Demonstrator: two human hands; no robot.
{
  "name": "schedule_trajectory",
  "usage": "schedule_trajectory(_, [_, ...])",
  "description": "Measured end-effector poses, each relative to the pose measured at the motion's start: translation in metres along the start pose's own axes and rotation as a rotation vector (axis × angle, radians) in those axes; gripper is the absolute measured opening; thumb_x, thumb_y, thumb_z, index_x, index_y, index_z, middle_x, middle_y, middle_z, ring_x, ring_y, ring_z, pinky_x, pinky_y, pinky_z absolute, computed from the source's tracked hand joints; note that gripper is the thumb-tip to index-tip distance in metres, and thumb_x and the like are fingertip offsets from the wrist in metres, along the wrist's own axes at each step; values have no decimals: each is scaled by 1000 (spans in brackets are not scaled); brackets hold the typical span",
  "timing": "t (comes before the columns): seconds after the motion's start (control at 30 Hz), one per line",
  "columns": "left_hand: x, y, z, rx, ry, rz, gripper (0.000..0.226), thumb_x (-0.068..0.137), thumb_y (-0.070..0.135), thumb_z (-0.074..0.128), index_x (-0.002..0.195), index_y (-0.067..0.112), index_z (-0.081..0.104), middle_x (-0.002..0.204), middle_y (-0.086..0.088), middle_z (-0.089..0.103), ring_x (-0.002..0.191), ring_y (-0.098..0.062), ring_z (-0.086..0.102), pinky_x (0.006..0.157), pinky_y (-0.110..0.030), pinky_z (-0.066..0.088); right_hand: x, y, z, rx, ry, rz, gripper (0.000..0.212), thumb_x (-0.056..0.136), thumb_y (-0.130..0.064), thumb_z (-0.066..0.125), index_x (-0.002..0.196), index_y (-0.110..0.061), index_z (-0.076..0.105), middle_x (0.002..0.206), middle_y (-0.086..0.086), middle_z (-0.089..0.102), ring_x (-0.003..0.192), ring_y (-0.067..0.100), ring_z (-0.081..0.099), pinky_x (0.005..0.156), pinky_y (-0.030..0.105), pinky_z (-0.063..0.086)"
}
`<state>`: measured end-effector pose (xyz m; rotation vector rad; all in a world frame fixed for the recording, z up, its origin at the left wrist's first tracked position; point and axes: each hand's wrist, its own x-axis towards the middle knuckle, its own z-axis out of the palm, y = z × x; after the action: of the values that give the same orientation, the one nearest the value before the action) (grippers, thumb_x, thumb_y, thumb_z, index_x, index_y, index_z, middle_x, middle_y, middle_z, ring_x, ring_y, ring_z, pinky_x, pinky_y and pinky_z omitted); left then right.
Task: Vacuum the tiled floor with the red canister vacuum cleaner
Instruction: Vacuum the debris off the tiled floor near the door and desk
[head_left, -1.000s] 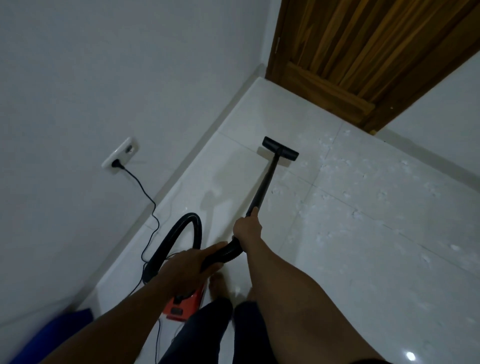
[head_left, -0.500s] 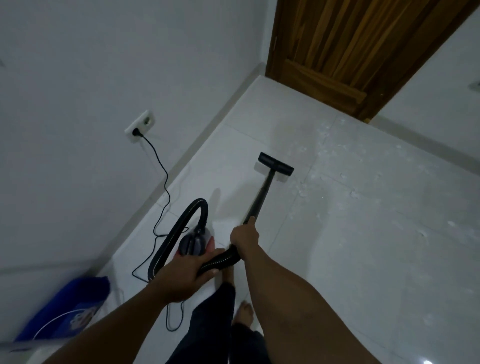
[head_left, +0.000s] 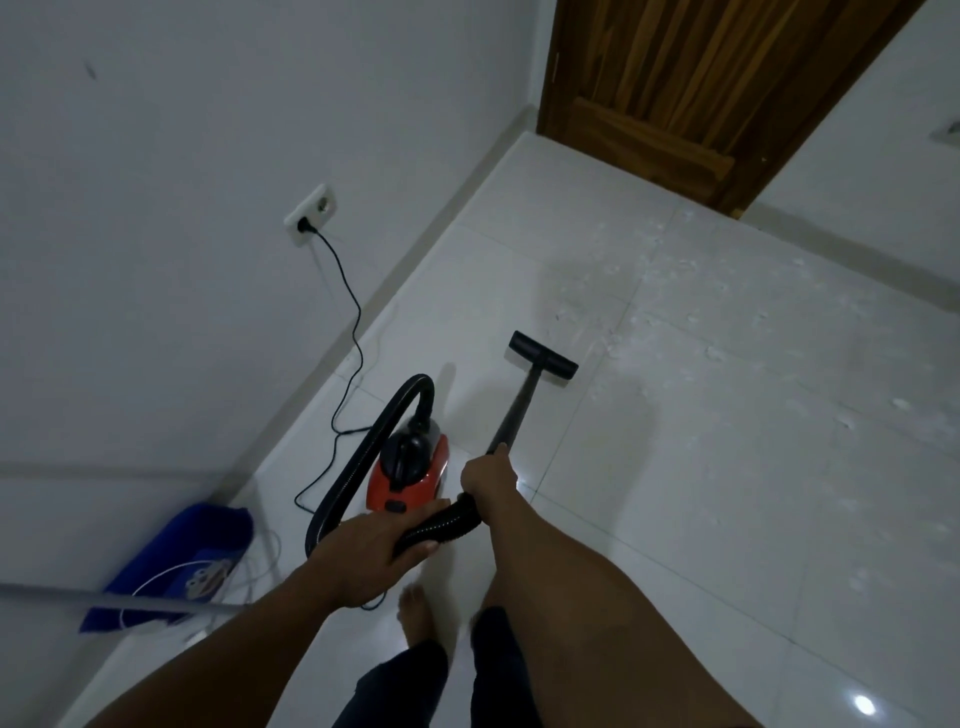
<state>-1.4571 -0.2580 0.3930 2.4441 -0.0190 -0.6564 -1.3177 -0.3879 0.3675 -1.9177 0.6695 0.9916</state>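
Left hand (head_left: 363, 556) wrapped round ribbed hose (head_left: 441, 525); right hand (head_left: 488, 480) curled round wand (head_left: 513, 413) base. Red canister vacuum (head_left: 410, 475) on tiled floor (head_left: 675, 519), 11 o'clock of hands. Floor head (head_left: 543, 354) flat at 12; white crumbs (head_left: 649, 312) at 1 o'clock.

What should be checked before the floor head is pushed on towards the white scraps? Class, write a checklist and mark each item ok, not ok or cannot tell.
1. Plug seated in the wall socket: ok.
2. Right hand grips the wand, left hand grips the hose: ok.
3. Floor head resting on the tile: ok.
4. Path to the white scraps, beyond and right of the head, free of other things: ok.
5. Cord clear of the feet: cannot tell; its near part passes behind the hose and left hand.
6. Red canister motor running: cannot tell.
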Motion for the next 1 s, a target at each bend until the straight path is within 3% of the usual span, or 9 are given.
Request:
schedule_trajectory(0.13, [-23, -8, 3, 11, 4, 15, 56, 99, 61, 34, 151, 53, 13, 92, 23, 51, 70, 10, 51, 64, -10, 38, -14, 15, 21, -13, -26, 26, 83, 89, -15, 52, 156, -25, 5, 130, 20, 52, 101, 32, 64, 86, 45, 57])
schedule_trajectory(0.37, [-41, -25, 7, 35, 18, 24, 57, 100, 61, 34, 153, 52, 14, 89, 20, 52, 65, 5, 52, 66, -13, 41, -23, 24, 39, -28, -37, 52, 76, 94, -15, 49, 156, -21, 5, 132, 18, 52, 105, 29, 62, 86, 38, 56])
schedule_trajectory(0.53, [-34, -30, 3, -6, 2, 18, 55, 101, 54, 41, 153, 49, 20, 73, 21, 45, 62, 4, 52, 62, -11, 38, -19, 20, 39, -126, -79, 18, 71, 99, -11, 48, 155, -7, 4, 133, 16, 51, 101, 24, 58, 57, 23, 44])
schedule_trajectory(0.63, [-29, -31, 4, -19, 0, 14, 55, 101, 55, 42, 152, 51, 20, 74, 22, 45, 64, 5, 53, 63, -12, 38, -15, 19, 39, -127, -71, 11, 71, 99, -9, 45, 156, -8, 3, 140, 17, 46, 107, 25, 58, 63, 23, 44])
schedule_trajectory(0.73, [-19, -30, 2, -50, -38, 9, 55, 100, 59, 41, 150, 53, 20, 75, 21, 48, 65, 3, 55, 66, -13, 43, -2, 18, 37, -120, -85, 10, 68, 99, -4, 43, 156, -9, 7, 143, 16, 43, 79, 15, 53, 45, 19, 41])
schedule_trajectory(0.77, [-12, -29, 2, -55, -47, 6, 55, 99, 59, 41, 150, 55, 20, 74, 20, 50, 64, 2, 56, 66, -14, 44, 4, 17, 34, -117, -85, 10, 69, 98, -2, 43, 156, -9, 8, 144, 16, 42, 78, 14, 52, 44, 19, 41])
schedule_trajectory(0.9, [9, -22, -1, -74, -87, -21, 56, 99, 59, 41, 150, 55, 19, 80, 17, 57, 67, 1, 59, 67, -15, 47, 19, 9, 22, -110, -58, 39, 70, 98, -6, 42, 157, -15, 7, 144, 17, 42, 108, 26, 56, 74, 28, 50])
schedule_trajectory(1.0, [39, -14, -11, -70, -97, -49, 57, 99, 59, 42, 152, 52, 22, 81, 12, 58, 68, -1, 59, 67, -16, 49, 41, -10, 8, -96, -58, 37, 68, 97, -5, 40, 157, -17, 9, 133, 15, 49, 77, 17, 53, 58, 25, 45])
